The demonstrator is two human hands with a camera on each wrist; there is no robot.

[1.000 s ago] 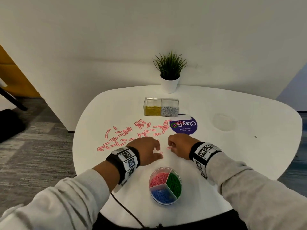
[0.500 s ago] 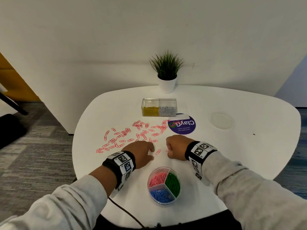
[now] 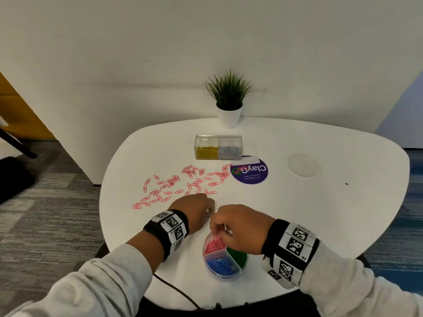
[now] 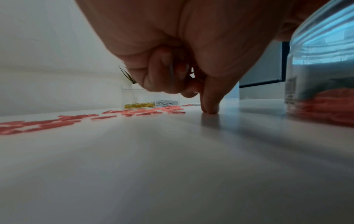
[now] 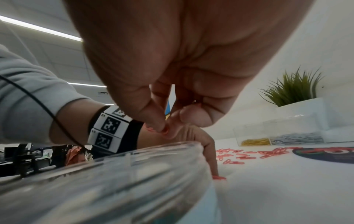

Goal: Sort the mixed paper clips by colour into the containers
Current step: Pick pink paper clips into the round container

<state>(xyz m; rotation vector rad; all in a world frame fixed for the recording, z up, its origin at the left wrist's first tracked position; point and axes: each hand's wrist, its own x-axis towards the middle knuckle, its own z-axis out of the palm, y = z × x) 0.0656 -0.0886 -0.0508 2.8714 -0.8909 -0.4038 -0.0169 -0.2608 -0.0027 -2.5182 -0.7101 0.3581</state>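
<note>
Several pink paper clips (image 3: 183, 186) lie scattered on the white table (image 3: 320, 213). Near me stands a round clear container (image 3: 225, 275) with pink, green and blue compartments. My right hand (image 3: 216, 233) hovers over its pink compartment. In the right wrist view its thumb and finger pinch a pink clip (image 5: 164, 130) above the container rim (image 5: 134, 154). Just left of the container, my left hand (image 3: 209, 210) is on the table with fingers curled. One fingertip (image 4: 209, 108) presses down on a pink clip (image 5: 219, 177). A clear box (image 3: 218, 147) farther back holds yellow and silver clips.
A potted plant (image 3: 229, 115) stands at the table's back edge. A purple round sticker (image 3: 249, 173) and a clear round lid (image 3: 303, 165) lie to the right. A black cable (image 3: 176, 291) runs off the near edge. Carpet lies beyond the table's left side.
My right hand has pulled back from the scattered clips to above the round container's pink compartment. The left hand stays on the table by the nearest clips.
</note>
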